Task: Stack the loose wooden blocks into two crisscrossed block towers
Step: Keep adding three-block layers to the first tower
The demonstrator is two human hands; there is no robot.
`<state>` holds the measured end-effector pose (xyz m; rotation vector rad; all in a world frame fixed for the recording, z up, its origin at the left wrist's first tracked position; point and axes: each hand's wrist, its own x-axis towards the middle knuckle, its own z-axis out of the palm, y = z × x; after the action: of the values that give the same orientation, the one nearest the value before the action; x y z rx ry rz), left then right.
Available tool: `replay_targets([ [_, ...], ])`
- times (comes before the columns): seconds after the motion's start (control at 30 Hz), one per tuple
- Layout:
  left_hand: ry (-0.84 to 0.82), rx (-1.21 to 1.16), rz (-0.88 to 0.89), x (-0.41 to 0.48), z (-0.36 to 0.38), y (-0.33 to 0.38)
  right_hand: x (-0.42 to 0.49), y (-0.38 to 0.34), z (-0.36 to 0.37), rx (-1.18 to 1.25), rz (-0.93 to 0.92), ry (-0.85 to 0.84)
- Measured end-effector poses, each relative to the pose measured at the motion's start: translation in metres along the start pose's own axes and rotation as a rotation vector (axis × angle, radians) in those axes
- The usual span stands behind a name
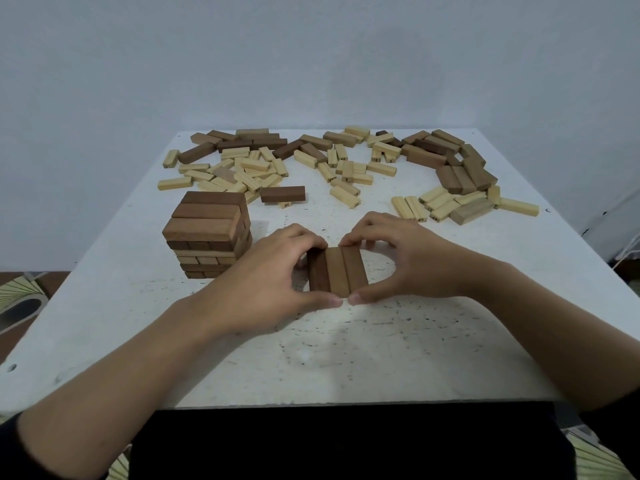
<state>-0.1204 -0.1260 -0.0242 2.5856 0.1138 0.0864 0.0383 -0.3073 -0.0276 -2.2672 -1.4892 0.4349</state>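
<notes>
Three brown blocks (337,270) lie side by side as one flat row in the middle of the white table (346,358). My left hand (266,282) and my right hand (405,261) grip this row from both sides, fingers curled over its far end and thumbs meeting at its near end. A crisscrossed tower (207,233) of several brown and light layers stands to the left of the row. Loose brown and pale blocks (346,164) lie scattered across the far half of the table.
A single dark block (282,194) lies just behind the tower, on a small pale one. A heap of brown blocks (460,171) sits at the far right. A grey wall rises behind the table. Floor shows past the left and right edges.
</notes>
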Motion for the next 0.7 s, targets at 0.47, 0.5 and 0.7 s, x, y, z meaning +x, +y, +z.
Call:
replay_targets([
  [0.47,-0.042,0.049,-0.07,0.0045,0.0016,0.0025,-0.0021,-0.0008,0.002,0.098,-0.024,0.01],
  [0.5,-0.04,0.033,-0.065,0.0045,0.0021,0.0029,-0.0023,-0.0009,0.0021,0.104,-0.027,0.011],
  [0.7,-0.03,-0.015,-0.049,0.0059,0.0031,0.003,-0.0025,0.0019,0.004,0.107,-0.067,0.064],
])
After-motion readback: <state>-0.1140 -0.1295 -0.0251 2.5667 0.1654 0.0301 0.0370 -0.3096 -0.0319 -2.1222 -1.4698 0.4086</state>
